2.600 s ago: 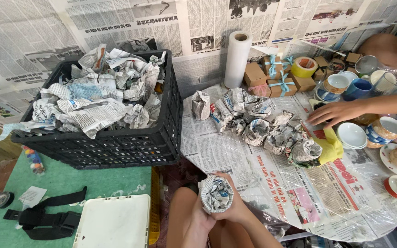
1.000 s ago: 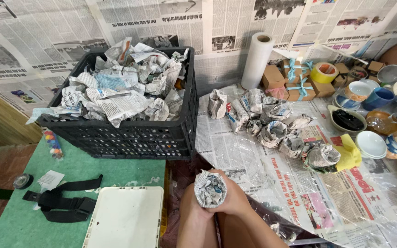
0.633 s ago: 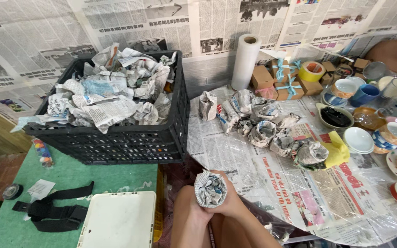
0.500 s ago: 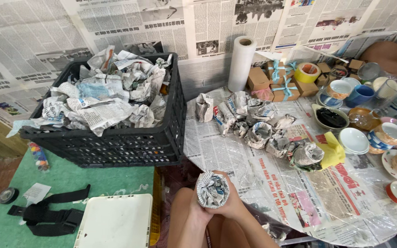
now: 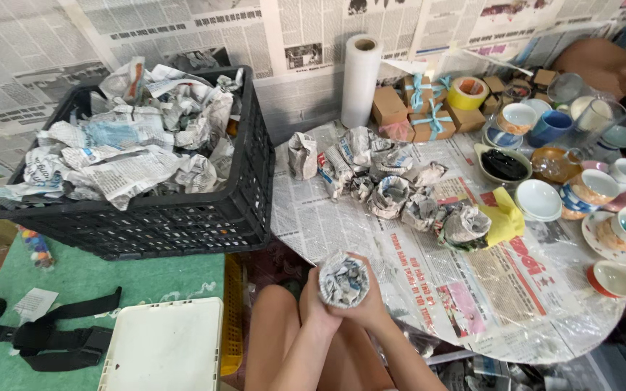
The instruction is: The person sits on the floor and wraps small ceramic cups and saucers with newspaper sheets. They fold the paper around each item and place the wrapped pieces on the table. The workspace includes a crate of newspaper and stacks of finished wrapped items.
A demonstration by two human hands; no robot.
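Both my hands hold one round bundle wrapped in newspaper [image 5: 343, 279] above my lap, at the near edge of the round table [image 5: 429, 297]. My left hand [image 5: 314, 300] cups its left side and my right hand [image 5: 366, 304] cups its right side and underside. Crumpled paper fills the bundle's open top. Several similar newspaper-wrapped bundles [image 5: 393, 192] lie in a row on the table beyond it. What is inside the wrap is hidden.
A black plastic crate [image 5: 175, 210] full of crumpled newspaper stands at left on a green mat. Ceramic cups, bowls and saucers [image 5: 592, 185] crowd the table's right side. A white roll [image 5: 360, 80], small brown boxes, yellow tape and a white lid [image 5: 161, 347] are nearby.
A person's arm that reached over the cups at right earlier is gone from there. My hands keep the bundle in the same place; the view shifted slightly.
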